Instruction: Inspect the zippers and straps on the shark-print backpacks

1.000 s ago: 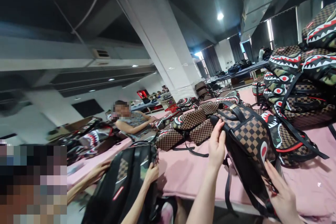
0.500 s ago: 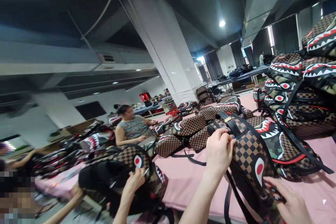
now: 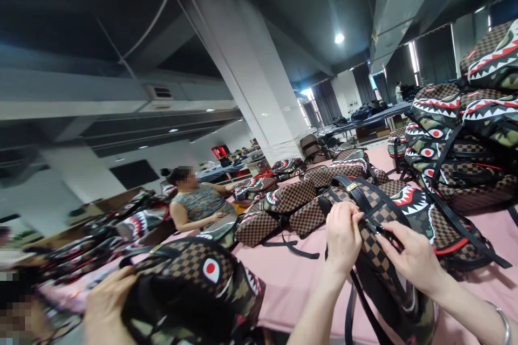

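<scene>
A brown-checked backpack with camouflage lower panels stands tilted in front of me on the pink table. My left hand pinches its upper side just below the black top handle. Close beside it, my right hand has its fingers closed around a small black tool, mostly hidden, with its tip at the checked panel. I cannot make out the tool's exact kind. Black straps hang down on the bag's near side.
Stacked shark-mouth backpacks rise at the right, and more bags lie along the pink table. At left a co-worker's hand rests against another checked backpack. A second person sits farther back. A white pillar stands beyond.
My right hand has moved up and left along the backpack, from beside the eye patch to next to my left hand. At left, the co-worker's hand has left the other bag's eye patch.
</scene>
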`<state>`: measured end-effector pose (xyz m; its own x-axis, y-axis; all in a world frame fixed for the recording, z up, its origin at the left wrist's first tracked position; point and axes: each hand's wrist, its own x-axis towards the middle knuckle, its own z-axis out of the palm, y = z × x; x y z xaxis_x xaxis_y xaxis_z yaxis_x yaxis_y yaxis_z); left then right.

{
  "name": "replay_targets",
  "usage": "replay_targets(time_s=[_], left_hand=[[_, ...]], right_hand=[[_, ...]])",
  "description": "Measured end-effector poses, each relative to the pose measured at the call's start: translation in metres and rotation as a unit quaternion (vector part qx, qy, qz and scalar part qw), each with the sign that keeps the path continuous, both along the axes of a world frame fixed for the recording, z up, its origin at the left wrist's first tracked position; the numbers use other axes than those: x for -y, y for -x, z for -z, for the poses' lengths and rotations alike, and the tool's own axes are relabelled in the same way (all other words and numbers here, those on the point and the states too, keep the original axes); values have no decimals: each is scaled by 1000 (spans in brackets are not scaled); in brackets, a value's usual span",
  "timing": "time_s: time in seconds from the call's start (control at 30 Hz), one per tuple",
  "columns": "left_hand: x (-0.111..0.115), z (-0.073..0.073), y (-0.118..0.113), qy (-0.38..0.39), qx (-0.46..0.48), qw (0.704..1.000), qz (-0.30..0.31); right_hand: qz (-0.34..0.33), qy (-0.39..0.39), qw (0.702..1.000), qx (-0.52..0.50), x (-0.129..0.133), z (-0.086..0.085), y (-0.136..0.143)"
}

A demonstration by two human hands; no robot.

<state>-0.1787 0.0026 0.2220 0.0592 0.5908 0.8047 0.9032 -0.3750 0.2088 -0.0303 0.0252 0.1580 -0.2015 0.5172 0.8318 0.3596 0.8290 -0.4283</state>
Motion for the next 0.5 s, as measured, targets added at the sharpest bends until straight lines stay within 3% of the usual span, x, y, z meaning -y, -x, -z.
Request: replay_targets(time_s=[0.13, 0.23, 0.37, 0.43, 0.5], left_hand=[[3, 2, -5, -2, 8, 1000, 14], [1, 0, 4, -26, 76, 996, 46], [-24, -10, 49, -46, 232, 971, 42], [-45, -13, 77, 8, 267, 964, 3], [-62, -9, 100, 58, 279, 959, 8]], right_hand=[[11, -33, 999, 9, -4, 0, 7], [-1, -39, 999, -6, -2, 0, 3], [-41, 25, 998, -32, 11, 8, -8], [-51, 42, 998, -24, 21, 19, -9], [-38, 43, 998, -12, 28, 32, -5]])
